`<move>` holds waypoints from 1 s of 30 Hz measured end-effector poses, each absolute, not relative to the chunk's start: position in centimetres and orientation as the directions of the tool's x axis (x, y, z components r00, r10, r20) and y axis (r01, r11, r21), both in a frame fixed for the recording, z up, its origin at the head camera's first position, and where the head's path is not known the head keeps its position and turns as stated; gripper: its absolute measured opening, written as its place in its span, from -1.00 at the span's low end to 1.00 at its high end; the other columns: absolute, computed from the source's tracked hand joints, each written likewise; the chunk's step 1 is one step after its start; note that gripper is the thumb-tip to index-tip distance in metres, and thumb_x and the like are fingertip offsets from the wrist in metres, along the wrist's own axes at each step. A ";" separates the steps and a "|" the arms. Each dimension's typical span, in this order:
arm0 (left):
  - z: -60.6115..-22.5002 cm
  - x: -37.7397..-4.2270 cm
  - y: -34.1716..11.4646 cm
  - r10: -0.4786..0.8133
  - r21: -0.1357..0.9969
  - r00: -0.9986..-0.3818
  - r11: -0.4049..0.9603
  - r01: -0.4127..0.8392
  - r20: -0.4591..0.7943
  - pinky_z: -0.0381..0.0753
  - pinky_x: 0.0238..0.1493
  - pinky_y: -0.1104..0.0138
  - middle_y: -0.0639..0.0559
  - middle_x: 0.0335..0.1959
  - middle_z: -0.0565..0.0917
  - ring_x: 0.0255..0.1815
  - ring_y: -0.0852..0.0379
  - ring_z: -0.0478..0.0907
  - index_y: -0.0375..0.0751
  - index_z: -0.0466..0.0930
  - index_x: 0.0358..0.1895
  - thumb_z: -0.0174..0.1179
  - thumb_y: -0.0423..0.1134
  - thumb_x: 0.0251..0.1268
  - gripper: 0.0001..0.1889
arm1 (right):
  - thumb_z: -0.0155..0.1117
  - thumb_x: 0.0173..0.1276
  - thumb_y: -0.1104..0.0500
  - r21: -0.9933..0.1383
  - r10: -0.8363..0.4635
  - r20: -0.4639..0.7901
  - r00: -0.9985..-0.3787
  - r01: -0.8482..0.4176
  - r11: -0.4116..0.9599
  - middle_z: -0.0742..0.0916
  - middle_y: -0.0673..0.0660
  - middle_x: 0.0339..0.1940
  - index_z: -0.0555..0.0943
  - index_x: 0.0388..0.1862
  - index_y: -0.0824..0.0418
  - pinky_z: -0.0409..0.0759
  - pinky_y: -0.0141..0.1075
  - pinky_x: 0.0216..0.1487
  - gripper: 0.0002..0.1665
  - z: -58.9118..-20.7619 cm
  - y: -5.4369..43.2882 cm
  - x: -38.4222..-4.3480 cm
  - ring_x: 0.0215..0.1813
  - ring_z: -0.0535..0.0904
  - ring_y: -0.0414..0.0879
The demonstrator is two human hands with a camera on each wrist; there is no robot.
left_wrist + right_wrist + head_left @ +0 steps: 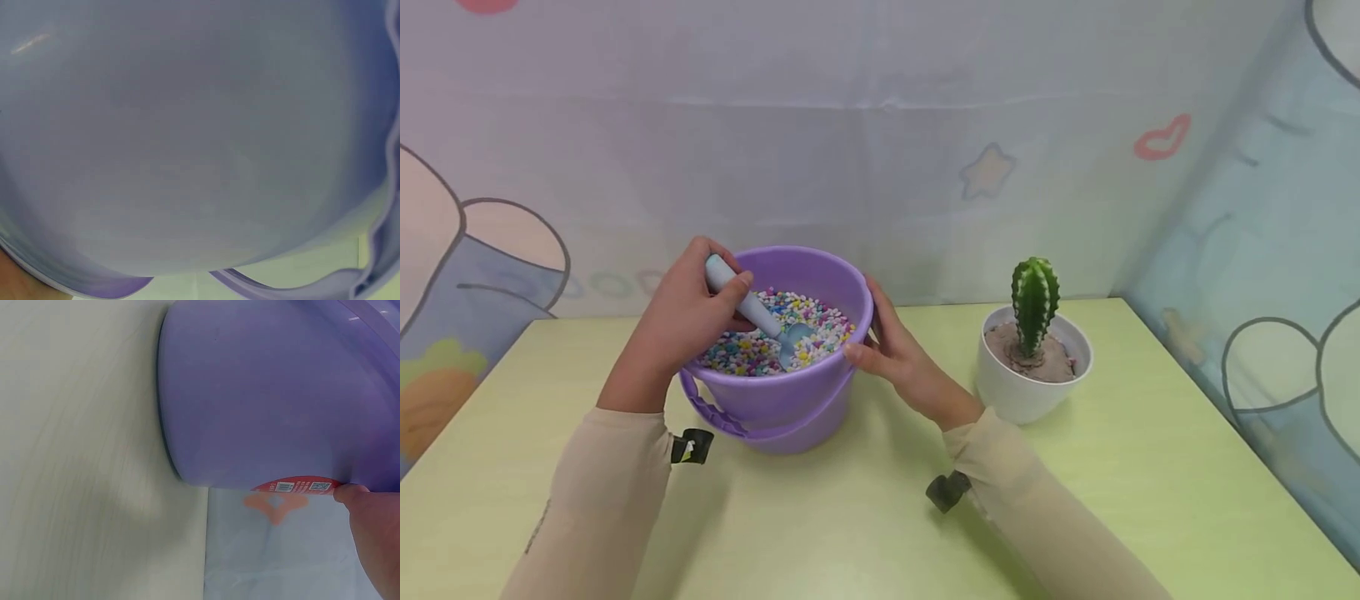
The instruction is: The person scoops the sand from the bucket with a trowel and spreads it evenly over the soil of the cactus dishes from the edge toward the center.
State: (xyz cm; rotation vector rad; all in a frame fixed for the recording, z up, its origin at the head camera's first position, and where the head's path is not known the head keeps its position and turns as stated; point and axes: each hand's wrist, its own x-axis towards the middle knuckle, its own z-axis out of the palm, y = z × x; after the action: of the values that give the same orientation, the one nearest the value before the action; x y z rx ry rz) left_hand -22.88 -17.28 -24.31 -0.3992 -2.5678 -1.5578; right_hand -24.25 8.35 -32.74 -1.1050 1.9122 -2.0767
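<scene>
Printed backdrop [760,167] stands behind yellow-green counter [827,517]. Purple bucket [775,400] nr. rear edge, L of ctr., holds multicol. pellets [822,321]. L hand [688,312]: fingers pinch blue scoop [754,312] by upper end; lower end on pellets inside bucket. R hand [902,362]: thumb & fingers spread against bucket's R side. Cactus [1034,308] in white pot [1022,396] nr. rear R corner, R of bucket

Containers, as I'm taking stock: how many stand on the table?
2: the purple bucket, left of centre, and the white flowerpot, to the bucket's right. The bucket could hide a smaller one.
</scene>
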 end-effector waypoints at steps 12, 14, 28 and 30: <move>-23.8 -23.0 -17.3 0.162 0.840 -0.957 0.459 0.290 0.242 0.70 -0.23 0.13 -0.36 -0.06 0.47 -0.33 -0.15 0.72 -0.41 0.17 0.06 -0.02 -0.20 0.55 -0.68 | 0.35 0.28 -0.26 -0.904 -0.532 0.423 -0.734 -0.386 -0.186 -0.06 0.03 0.61 -0.23 0.62 -0.02 0.20 -0.14 0.41 0.23 -32.4 8.3 -24.4 0.58 -0.12 -0.06; -23.8 -23.0 -17.4 0.156 0.845 -0.957 0.451 0.288 0.243 0.70 -0.24 0.13 -0.36 -0.06 0.47 -0.33 -0.15 0.72 -0.40 0.17 0.06 -0.02 -0.22 0.55 -0.69 | 0.35 0.27 -0.26 -0.902 -0.532 0.426 -0.732 -0.387 -0.189 -0.06 0.03 0.61 -0.23 0.62 -0.02 0.19 -0.15 0.41 0.24 -32.4 8.2 -24.4 0.58 -0.12 -0.07; -24.2 -22.9 -17.5 0.186 0.870 -0.953 0.395 0.296 0.240 0.71 -0.24 0.13 -0.36 -0.04 0.44 -0.27 -0.20 0.70 -0.36 0.20 0.01 0.00 -0.28 0.54 -0.76 | 0.34 0.32 -0.19 -0.903 -0.534 0.425 -0.731 -0.384 -0.192 -0.06 0.02 0.61 -0.22 0.62 0.00 0.22 -0.11 0.40 0.19 -32.8 8.3 -24.3 0.58 -0.12 -0.01; -24.2 -22.9 -17.5 0.190 0.872 -0.953 0.390 0.296 0.238 0.71 -0.24 0.13 -0.36 -0.04 0.43 -0.26 -0.21 0.70 -0.35 0.20 0.00 -0.01 -0.29 0.54 -0.78 | 0.34 0.33 -0.18 -0.902 -0.539 0.427 -0.726 -0.386 -0.195 -0.05 0.03 0.61 -0.23 0.62 0.03 0.23 -0.09 0.40 0.19 -32.8 8.3 -24.3 0.58 -0.11 0.03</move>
State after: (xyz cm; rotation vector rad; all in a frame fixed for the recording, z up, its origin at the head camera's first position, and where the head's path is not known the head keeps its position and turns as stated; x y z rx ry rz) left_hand -22.88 -17.49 -24.22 -0.4439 -2.5349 -1.6221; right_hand -24.32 8.32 -32.77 -1.1102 1.9166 -2.0661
